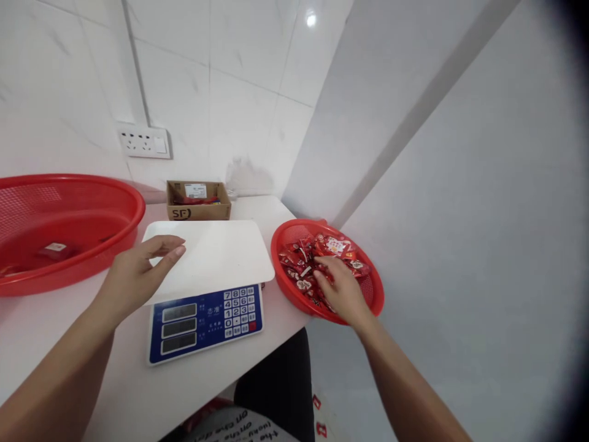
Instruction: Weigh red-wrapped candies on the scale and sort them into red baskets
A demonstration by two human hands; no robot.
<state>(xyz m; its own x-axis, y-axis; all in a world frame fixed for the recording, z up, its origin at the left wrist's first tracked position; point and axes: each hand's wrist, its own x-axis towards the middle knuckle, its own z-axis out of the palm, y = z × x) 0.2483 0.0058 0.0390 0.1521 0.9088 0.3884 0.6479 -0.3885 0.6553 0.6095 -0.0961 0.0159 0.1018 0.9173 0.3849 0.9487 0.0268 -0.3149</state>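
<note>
My left hand (pixel 138 270) hovers over the left edge of the white weighing plate (pixel 225 255) of a digital scale. Its fingers curve, the thumb stands a little apart, and nothing is between them. Below the plate, the scale's blue panel (pixel 214 328) has three dark displays and a number keypad. To the right, my right hand (pixel 343 285) reaches into a small red basket (pixel 378 298) with thumb and fingers parted at the red packets (pixel 306 285). Whether the fingertips touch the packets is hard to tell.
A large red basket (pixel 133 215) with a few items inside stands at the left. Behind the scale is a small cardboard box (pixel 197 212) with red things in it. A wall socket (pixel 145 141) is above. Red wrappers (pixel 321 428) lie on the floor.
</note>
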